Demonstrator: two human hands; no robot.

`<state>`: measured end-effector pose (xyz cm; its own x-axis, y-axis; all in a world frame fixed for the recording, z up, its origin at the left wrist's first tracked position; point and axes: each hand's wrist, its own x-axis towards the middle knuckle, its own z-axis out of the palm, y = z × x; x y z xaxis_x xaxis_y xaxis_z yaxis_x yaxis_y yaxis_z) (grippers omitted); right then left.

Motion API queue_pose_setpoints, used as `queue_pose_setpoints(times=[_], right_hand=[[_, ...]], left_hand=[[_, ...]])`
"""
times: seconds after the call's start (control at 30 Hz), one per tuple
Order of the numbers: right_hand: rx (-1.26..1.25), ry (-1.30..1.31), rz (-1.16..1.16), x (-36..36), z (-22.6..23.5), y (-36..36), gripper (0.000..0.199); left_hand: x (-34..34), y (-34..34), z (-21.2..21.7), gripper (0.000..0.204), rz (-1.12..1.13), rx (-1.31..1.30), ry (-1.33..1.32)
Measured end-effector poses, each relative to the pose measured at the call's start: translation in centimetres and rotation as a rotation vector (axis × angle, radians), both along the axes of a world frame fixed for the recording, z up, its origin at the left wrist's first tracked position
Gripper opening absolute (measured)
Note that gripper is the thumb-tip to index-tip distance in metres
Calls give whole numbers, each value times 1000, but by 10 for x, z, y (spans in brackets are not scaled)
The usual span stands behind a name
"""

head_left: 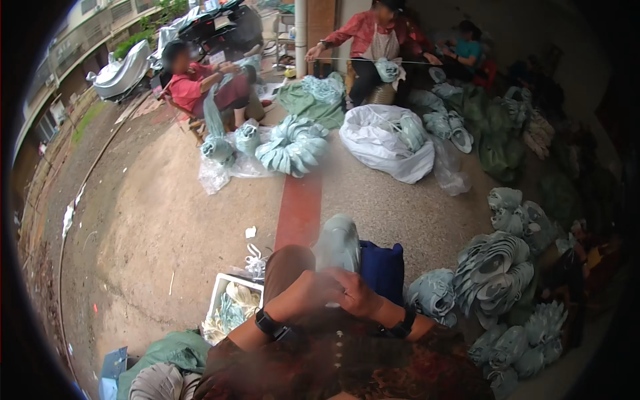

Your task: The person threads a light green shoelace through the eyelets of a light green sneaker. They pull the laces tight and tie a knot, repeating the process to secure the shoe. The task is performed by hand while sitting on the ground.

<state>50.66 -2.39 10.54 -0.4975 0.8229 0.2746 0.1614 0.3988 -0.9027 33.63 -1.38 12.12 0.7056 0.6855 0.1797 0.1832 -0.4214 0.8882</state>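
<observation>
Both hands meet over my lap at a pale grey-green shoe upper (337,241), whose rounded end points away from me. My left hand (312,291) is closed at its near end and slightly smeared by motion. Beside it, my right hand (359,295) has its fingers curled and pinched at the same near edge. Whatever small thing may lie between the fingertips is hidden. Dark bands (268,323) circle my wrists. A dark blue cloth or pouch (383,270) lies just beyond my right hand.
Left of my knee, a white box (219,293) holds cords and fabric strips. Stacked uppers (493,270) lie at right. Ahead are a ring of uppers (293,147) and a white sack (387,160). A seated person (193,87) and another in an apron (380,47) handle similar pieces.
</observation>
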Motion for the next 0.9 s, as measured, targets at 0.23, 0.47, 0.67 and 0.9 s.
queue_pose_setpoints(times=[0.23,0.47,0.67,0.9], right_hand=[[-196,-87,149,34,-6,11,15],[-250,-88,13,59,-20,24,12],[93,-227,72,22,-22,25,9],[149,-346,48,21,-24,22,6]], left_hand=[[-28,-3,-9,10,171,-246,38],[-97,-10,-39,15,447,-430,12],[-74,-12,-59,24,442,182,222],[-4,-1,-39,20,210,-374,-83]])
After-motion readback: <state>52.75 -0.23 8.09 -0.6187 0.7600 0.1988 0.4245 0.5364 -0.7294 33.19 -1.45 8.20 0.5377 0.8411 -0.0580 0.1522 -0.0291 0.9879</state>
